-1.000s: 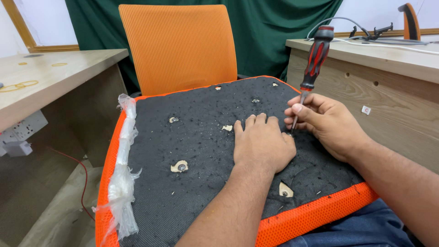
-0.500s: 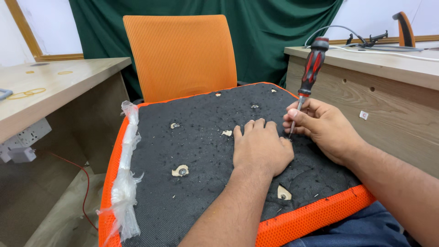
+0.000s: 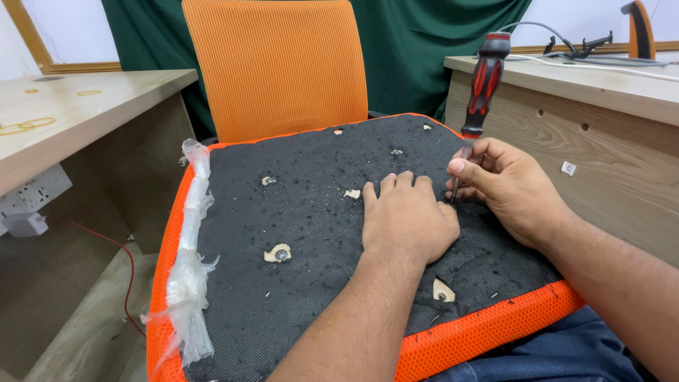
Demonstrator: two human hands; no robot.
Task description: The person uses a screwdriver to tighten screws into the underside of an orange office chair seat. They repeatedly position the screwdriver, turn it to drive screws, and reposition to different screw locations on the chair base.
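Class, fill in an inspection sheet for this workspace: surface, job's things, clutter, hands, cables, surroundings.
Surface: upturned orange chair seat with black fabric underside, holes showing screws.
Job's things: red-and-black-handled screwdriver, upright, tip at the fabric.
Clutter: crumpled clear plastic wrap along the seat's left edge.
Hands: left hand flat on the fabric; right hand grips the screwdriver shaft.
Cables: thin red wire under the left desk; white cable on the right desk.
Surroundings: orange mesh chair back, green curtain, two wooden desks.
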